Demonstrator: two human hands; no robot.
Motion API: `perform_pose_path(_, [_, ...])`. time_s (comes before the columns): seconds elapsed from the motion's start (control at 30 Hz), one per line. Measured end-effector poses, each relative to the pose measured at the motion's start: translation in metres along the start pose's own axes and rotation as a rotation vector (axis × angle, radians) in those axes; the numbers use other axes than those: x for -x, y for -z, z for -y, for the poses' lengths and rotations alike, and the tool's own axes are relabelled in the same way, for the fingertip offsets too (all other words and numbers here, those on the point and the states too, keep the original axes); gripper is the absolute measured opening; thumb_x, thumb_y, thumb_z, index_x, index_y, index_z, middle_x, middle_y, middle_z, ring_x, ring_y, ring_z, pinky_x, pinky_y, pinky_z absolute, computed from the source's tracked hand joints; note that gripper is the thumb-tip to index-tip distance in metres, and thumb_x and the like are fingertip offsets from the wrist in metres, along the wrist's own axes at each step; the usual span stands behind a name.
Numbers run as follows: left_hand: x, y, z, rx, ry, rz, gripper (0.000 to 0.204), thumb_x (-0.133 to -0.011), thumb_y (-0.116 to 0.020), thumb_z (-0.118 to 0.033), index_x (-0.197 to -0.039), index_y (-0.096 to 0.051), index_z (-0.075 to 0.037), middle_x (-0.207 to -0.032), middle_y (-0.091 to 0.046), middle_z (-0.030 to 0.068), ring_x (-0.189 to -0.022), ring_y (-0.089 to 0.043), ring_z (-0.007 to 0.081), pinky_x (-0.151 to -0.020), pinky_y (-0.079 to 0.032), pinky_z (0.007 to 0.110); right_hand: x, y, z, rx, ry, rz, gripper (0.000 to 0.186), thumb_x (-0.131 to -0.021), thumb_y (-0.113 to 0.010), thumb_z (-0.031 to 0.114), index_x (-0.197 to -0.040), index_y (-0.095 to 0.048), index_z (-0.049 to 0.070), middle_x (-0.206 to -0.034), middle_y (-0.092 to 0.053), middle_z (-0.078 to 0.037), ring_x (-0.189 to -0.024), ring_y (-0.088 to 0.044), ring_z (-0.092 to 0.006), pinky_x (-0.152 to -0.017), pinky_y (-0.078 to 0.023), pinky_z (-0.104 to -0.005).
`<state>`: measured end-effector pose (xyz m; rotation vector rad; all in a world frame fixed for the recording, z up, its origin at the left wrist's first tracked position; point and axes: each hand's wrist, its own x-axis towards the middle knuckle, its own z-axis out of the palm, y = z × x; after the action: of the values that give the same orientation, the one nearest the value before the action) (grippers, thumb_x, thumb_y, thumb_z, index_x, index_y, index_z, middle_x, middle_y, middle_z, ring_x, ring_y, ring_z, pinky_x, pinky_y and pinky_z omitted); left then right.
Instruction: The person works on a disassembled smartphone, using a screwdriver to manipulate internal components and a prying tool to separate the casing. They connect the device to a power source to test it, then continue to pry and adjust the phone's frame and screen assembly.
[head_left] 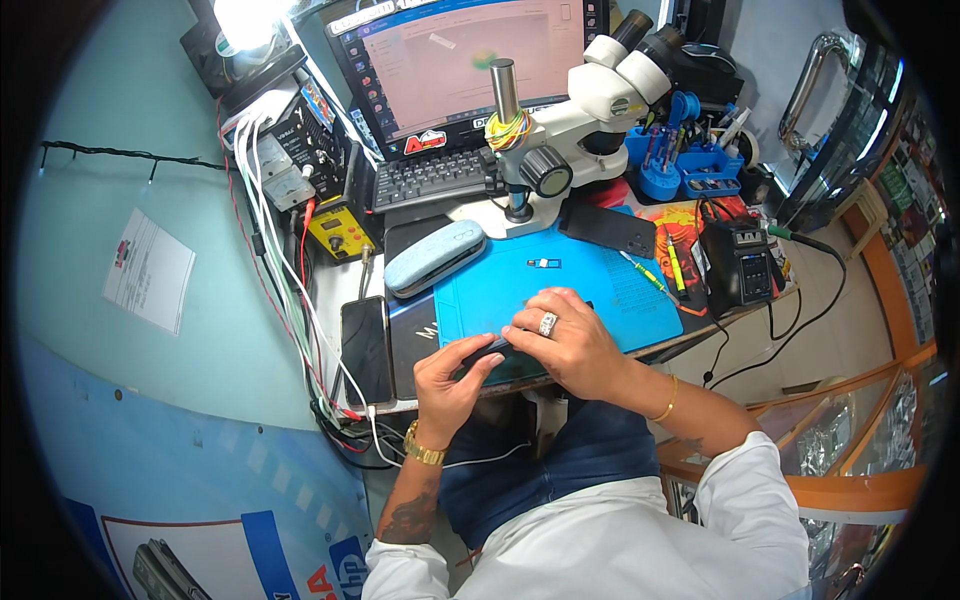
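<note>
A dark, flat device that looks like a phone (486, 353) is held between my two hands over the near edge of the blue work mat (600, 285). My left hand (447, 385) pinches its left end between thumb and fingers. From above, my right hand (572, 342) closes over the other end, with its fingertips at the upper edge; those fingers hide much of the device. A small dark part with a pale middle (544, 264) lies on the mat beyond my hands.
A grey-blue hard case (435, 258) and a dark phone (607, 229) lie at the mat's far side. Another phone (366, 352) is on the left. Behind stand a microscope (560, 150), keyboard (430, 180) and monitor (470, 60). A black soldering station (738, 265) sits right, near screwdrivers (676, 265).
</note>
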<state>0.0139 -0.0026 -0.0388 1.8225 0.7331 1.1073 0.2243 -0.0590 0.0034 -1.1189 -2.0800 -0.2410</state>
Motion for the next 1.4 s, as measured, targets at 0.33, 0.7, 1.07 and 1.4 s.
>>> perform_pose_path(0.33, [-0.004, -0.006, -0.005, -0.08, -0.203, -0.056, 0.02, -0.084, -0.076, 0.006, -0.103, -0.073, 0.004, -0.104, -0.075, 0.0161, -0.095, -0.073, 0.0207, -0.085, -0.058, 0.03, -0.001, -0.002, -0.007, -0.131, 0.024, 0.055, 0.024, -0.079, -0.07, 0.008, -0.103, -0.069, 0.002, -0.095, -0.064, -0.007, -0.095, -0.06, -0.0272, -0.085, -0.046, -0.0427])
perform_pose_path(0.7, [0.01, 0.0, 0.009, 0.161, 0.03, -0.055, 0.029, -0.086, -0.074, 0.009, -0.114, -0.066, 0.004, -0.103, -0.071, 0.0095, -0.094, -0.069, 0.0137, -0.086, -0.056, 0.028, -0.012, -0.001, -0.005, -0.073, 0.082, 0.085, 0.023, -0.081, -0.068, 0.01, -0.104, -0.069, 0.006, -0.094, -0.064, -0.006, -0.09, -0.06, -0.0251, -0.081, -0.046, -0.0414])
perform_pose_path(1.07, [0.012, 0.0, 0.01, 0.151, 0.018, -0.042, 0.023, -0.087, -0.073, 0.009, -0.11, -0.07, 0.007, -0.099, -0.073, 0.009, -0.09, -0.069, 0.0126, -0.08, -0.057, 0.025, -0.067, 0.026, -0.018, -0.078, 0.224, 0.608, 0.01, -0.078, -0.068, 0.007, -0.087, -0.071, 0.006, -0.075, -0.067, -0.011, -0.081, -0.067, -0.0299, -0.085, -0.048, -0.0423])
perform_pose_path(1.4, [0.009, 0.002, 0.004, 0.071, 0.074, -0.041, 0.023, -0.081, -0.081, 0.0, -0.103, -0.074, 0.003, -0.093, -0.077, 0.0107, -0.084, -0.074, 0.0146, -0.075, -0.059, 0.026, -0.078, 0.024, -0.008, 0.128, 0.455, 0.672, 0.014, -0.079, -0.069, 0.01, -0.093, -0.065, 0.007, -0.071, -0.066, -0.006, -0.08, -0.068, -0.026, -0.094, -0.044, -0.0445])
